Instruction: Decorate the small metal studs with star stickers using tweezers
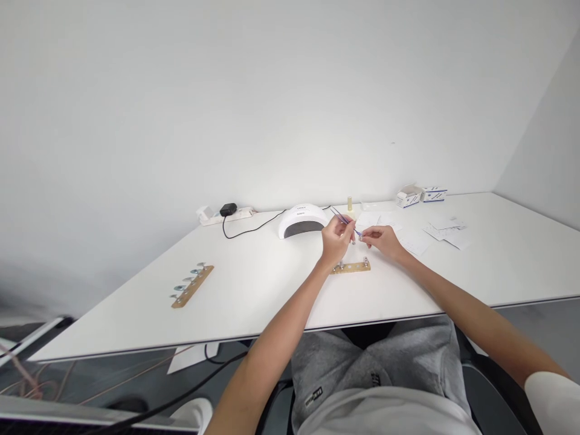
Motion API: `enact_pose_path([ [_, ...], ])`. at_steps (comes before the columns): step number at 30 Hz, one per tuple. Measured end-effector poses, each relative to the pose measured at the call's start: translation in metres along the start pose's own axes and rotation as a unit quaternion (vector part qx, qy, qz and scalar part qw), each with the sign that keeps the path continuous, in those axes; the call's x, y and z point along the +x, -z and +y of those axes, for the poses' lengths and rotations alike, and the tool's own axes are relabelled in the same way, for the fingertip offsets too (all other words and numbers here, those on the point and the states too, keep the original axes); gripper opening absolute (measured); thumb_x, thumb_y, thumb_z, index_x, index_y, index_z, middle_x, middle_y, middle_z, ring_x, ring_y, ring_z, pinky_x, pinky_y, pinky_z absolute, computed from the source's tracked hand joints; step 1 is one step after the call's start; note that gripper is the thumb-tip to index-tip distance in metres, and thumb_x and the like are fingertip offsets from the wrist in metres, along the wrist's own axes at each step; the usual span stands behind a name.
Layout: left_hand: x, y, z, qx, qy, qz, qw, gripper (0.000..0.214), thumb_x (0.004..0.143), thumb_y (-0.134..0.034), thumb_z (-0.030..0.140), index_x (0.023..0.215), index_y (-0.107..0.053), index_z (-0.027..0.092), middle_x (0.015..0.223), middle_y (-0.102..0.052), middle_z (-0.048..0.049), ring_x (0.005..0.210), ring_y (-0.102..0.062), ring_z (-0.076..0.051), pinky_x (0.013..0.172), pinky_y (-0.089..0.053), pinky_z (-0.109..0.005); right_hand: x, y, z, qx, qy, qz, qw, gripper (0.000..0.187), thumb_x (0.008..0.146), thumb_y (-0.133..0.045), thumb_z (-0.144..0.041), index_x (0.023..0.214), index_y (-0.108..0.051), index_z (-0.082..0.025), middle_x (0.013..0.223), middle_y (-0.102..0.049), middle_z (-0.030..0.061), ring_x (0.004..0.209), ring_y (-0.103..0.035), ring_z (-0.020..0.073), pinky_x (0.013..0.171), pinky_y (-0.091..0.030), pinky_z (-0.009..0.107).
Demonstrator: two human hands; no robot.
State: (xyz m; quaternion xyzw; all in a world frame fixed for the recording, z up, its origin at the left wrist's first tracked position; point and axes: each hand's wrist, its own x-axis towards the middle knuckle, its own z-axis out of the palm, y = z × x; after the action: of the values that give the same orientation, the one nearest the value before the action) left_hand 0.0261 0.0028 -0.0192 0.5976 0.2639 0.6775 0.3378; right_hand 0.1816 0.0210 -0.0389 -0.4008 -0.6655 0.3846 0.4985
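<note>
My left hand [336, 239] is closed around slim blue tweezers [339, 213], whose tips point right and down. Opposite it, my right hand [383, 239] pinches a small shiny piece [360, 237], with the tweezer tips touching or very close to it. The piece is too small to name. Another tiny shiny bit [354, 243] shows just below the fingers. Under my hands lies a wooden strip [356, 267] bearing several small metal pieces, its left end partly covered by my left wrist. A second wooden strip [194, 289] with several upright round discs lies on the left.
A white arched lamp [304, 212] stands behind my left hand, its cable running to a power strip [244, 212] with a black adapter [228, 209]. Further right are a small yellowish bottle [350, 203], an opened box [409, 197], another box [434, 194] and paper cards [458, 238].
</note>
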Motion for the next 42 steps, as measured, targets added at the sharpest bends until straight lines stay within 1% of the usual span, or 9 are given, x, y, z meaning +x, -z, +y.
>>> enact_pose_path([
  [6, -0.001, -0.003, 0.001, 0.003, -0.003, 0.002, 1.000, 0.026, 0.078, -0.066, 0.040, 0.078, -0.053, 0.017, 0.062, -0.054, 0.0031, 0.046, -0.053, -0.006, 0.044, -0.043, -0.020, 0.002, 0.001, 0.005, 0.006, 0.007, -0.001, 1.000, 0.030, 0.058, -0.077, -0.041, 0.069, -0.067, -0.014, 0.063, -0.063, 0.0026, 0.049, -0.053, 0.0111, 0.057, -0.048, 0.029],
  [9, 0.005, 0.001, 0.008, -0.004, -0.014, 0.052, 0.999, 0.028, 0.077, -0.066, 0.041, 0.077, -0.052, 0.017, 0.062, -0.055, 0.0029, 0.045, -0.053, -0.006, 0.044, -0.043, -0.020, 0.002, 0.002, -0.001, 0.030, 0.012, 0.019, 0.999, 0.033, 0.057, -0.078, -0.043, 0.068, -0.067, -0.015, 0.068, -0.065, 0.0041, 0.050, -0.054, 0.0113, 0.058, -0.051, 0.031],
  [12, 0.015, 0.013, 0.013, -0.010, -0.037, 0.140, 0.989, 0.030, 0.077, -0.067, 0.042, 0.078, -0.050, 0.017, 0.065, -0.056, 0.0022, 0.044, -0.052, -0.006, 0.042, -0.041, -0.019, -0.003, 0.003, -0.022, 0.050, 0.033, 0.033, 0.998, 0.034, 0.056, -0.079, -0.045, 0.067, -0.066, -0.015, 0.070, -0.065, 0.0043, 0.052, -0.055, 0.0119, 0.058, -0.053, 0.032],
  [14, 0.021, 0.022, 0.013, -0.007, -0.035, 0.176, 0.984, 0.031, 0.077, -0.066, 0.042, 0.078, -0.049, 0.017, 0.066, -0.056, 0.0019, 0.043, -0.052, -0.006, 0.041, -0.040, -0.019, -0.009, 0.003, -0.041, 0.065, 0.061, 0.029, 0.996, 0.031, 0.059, -0.078, -0.044, 0.066, -0.067, -0.016, 0.069, -0.064, 0.0034, 0.054, -0.056, 0.0123, 0.060, -0.053, 0.033],
  [18, 0.028, 0.036, 0.006, -0.005, -0.018, 0.192, 0.981, 0.031, 0.077, -0.066, 0.043, 0.078, -0.048, 0.017, 0.065, -0.056, 0.0025, 0.040, -0.051, -0.006, 0.040, -0.041, -0.019, -0.023, -0.001, -0.073, 0.096, 0.111, 0.007, 0.989, 0.025, 0.061, -0.079, -0.040, 0.066, -0.068, -0.018, 0.068, -0.062, 0.0021, 0.054, -0.056, 0.0127, 0.058, -0.054, 0.034],
  [22, 0.029, 0.036, 0.001, -0.011, -0.018, 0.188, 0.982, 0.032, 0.076, -0.067, 0.042, 0.078, -0.047, 0.016, 0.066, -0.057, 0.0024, 0.039, -0.051, -0.006, 0.039, -0.040, -0.019, -0.028, -0.007, -0.084, 0.115, 0.128, -0.014, 0.985, 0.019, 0.063, -0.079, -0.035, 0.069, -0.070, -0.019, 0.073, -0.064, 0.0031, 0.057, -0.058, 0.0131, 0.057, -0.055, 0.034],
  [33, 0.028, 0.034, 0.004, -0.007, -0.016, 0.178, 0.984, 0.033, 0.076, -0.067, 0.043, 0.077, -0.048, 0.017, 0.067, -0.056, 0.0026, 0.040, -0.051, -0.006, 0.039, -0.040, -0.019, -0.024, -0.008, -0.081, 0.098, 0.124, -0.035, 0.987, 0.020, 0.064, -0.077, -0.037, 0.071, -0.072, -0.019, 0.075, -0.066, 0.0046, 0.061, -0.059, 0.0141, 0.059, -0.056, 0.034],
  [37, 0.028, 0.034, 0.002, -0.011, -0.007, 0.169, 0.986, 0.034, 0.075, -0.067, 0.044, 0.076, -0.048, 0.016, 0.066, -0.057, 0.0020, 0.040, -0.052, -0.006, 0.038, -0.040, -0.019, -0.011, 0.004, -0.063, 0.072, 0.063, -0.055, 0.994, 0.024, 0.061, -0.078, -0.038, 0.070, -0.072, -0.016, 0.075, -0.068, 0.0049, 0.060, -0.061, 0.0144, 0.067, -0.056, 0.036],
  [42, 0.028, 0.034, 0.002, -0.013, 0.002, 0.167, 0.986, 0.033, 0.074, -0.068, 0.041, 0.074, -0.048, 0.016, 0.063, -0.056, 0.0027, 0.040, -0.053, -0.007, 0.037, -0.040, -0.019, 0.005, 0.027, -0.021, 0.013, -0.055, -0.026, 0.998, 0.028, 0.057, -0.080, -0.036, 0.070, -0.072, -0.013, 0.069, -0.071, 0.0074, 0.060, -0.064, 0.0164, 0.072, -0.053, 0.035],
])
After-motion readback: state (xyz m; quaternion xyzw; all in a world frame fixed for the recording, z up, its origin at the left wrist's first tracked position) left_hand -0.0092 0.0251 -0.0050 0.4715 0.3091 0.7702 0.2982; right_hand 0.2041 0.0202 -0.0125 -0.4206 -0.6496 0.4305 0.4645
